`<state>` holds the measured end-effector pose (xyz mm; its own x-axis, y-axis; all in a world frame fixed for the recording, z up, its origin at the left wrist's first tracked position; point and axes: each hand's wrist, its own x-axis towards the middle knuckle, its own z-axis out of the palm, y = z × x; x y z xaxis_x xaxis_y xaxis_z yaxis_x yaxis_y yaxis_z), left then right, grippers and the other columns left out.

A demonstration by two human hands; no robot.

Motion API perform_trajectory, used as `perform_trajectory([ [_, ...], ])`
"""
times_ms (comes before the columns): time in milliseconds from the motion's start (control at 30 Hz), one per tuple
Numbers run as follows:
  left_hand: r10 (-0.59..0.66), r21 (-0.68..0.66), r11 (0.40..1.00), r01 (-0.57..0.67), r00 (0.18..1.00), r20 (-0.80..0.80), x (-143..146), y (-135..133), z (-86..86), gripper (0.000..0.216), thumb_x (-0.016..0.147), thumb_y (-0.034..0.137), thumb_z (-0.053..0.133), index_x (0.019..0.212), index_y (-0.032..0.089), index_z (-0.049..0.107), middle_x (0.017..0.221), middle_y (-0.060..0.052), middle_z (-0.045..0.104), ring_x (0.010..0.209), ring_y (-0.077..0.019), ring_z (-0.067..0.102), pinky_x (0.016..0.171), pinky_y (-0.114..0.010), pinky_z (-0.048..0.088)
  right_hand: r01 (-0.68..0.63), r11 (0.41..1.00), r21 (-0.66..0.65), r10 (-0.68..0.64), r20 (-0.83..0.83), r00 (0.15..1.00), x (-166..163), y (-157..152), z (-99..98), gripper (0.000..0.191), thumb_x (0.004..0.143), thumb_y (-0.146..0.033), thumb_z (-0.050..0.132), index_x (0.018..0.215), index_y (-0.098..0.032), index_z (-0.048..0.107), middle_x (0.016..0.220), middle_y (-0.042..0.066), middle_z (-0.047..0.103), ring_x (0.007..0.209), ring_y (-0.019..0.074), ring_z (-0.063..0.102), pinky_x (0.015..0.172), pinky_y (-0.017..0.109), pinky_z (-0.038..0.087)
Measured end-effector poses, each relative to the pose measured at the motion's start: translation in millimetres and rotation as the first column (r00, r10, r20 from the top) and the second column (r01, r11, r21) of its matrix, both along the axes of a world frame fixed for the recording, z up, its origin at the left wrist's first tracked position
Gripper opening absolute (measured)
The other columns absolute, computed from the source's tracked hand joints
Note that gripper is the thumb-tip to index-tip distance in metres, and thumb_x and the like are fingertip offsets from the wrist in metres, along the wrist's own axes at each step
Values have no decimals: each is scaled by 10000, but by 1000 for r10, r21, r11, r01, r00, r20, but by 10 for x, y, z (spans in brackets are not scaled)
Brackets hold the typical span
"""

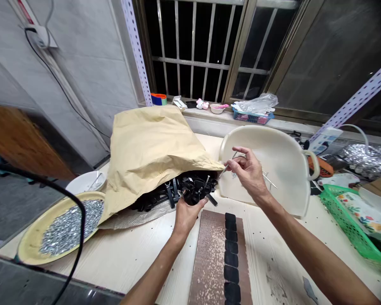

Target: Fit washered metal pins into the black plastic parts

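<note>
My left hand is closed around a black plastic part at the mouth of a tan paper sack, where a pile of black plastic parts spills out. My right hand pinches a thin metal nail between thumb and fingers, just in front of a cream plastic scoop tray that holds a few more nails. A brown board with a row of black parts on it lies right below both hands.
A yellow dish of small silver metal pieces sits at the left, with a white plate behind it. A black cable arcs over the dish. A green basket stands at the right. The windowsill carries small containers.
</note>
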<state>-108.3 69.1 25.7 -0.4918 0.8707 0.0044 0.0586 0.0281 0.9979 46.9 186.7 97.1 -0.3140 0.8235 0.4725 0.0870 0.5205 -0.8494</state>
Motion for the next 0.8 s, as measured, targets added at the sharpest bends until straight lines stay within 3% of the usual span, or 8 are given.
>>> perform_trajectory([
  [100,4,75,997,4,993,-115,74,-19,35,384,633,289,724,973,137,633,911,-68,711,849,-217,659,734,-284,504,-46,997,58,49,-53,997,-153,-356,182,327,837,-343,594,1120,-209,503,780,7,661,752,151,637,722,307,511],
  [200,-47,66,996,61,980,-193,126,-67,51,417,652,281,703,1035,150,604,911,-61,717,862,-227,663,737,-290,497,16,985,173,-9,-43,999,-206,-526,203,248,831,-314,611,1051,-226,537,806,-1,656,777,148,633,739,302,503],
  [300,-77,39,995,91,961,-265,154,-109,48,439,663,258,684,1076,153,581,869,-53,718,836,-236,668,729,-301,490,34,971,237,-29,-28,999,-207,-554,121,214,831,-282,613,1029,-235,548,836,-2,645,800,148,626,779,309,495],
  [500,-113,46,990,134,940,-322,150,-74,-11,407,703,254,636,1094,164,566,858,-36,705,811,-230,660,704,-305,484,-58,970,238,31,116,993,-273,-570,-153,180,836,-261,608,1015,-246,604,905,10,647,829,152,600,817,326,469],
  [633,-91,21,995,102,950,-300,67,-44,-52,428,699,305,658,1087,148,568,882,-59,710,809,-236,663,710,-319,496,-189,936,295,118,242,963,-171,-393,-172,186,860,-303,577,1027,-275,654,1014,19,651,1028,183,546,925,375,408],
  [667,-76,20,996,85,955,-287,38,-47,-50,439,698,321,665,1091,152,568,899,-61,712,826,-238,664,724,-323,499,-166,947,274,95,254,963,-102,-271,-166,213,874,-323,552,1058,-271,647,1068,27,638,1060,186,533,928,377,405],
  [733,-40,25,999,48,963,-266,-20,-59,-33,439,690,350,680,1075,162,582,932,-63,714,867,-246,663,757,-336,503,41,984,176,-102,352,931,71,54,-187,272,911,-361,468,1094,-241,630,1107,43,622,1030,177,550,862,334,439],
  [800,-17,22,999,23,969,-245,-70,-67,-7,429,682,369,689,1050,167,600,933,-60,718,884,-258,662,773,-351,508,339,935,98,-332,571,750,247,409,-280,320,927,-368,402,1024,-189,649,987,50,655,896,165,591,749,272,452],
])
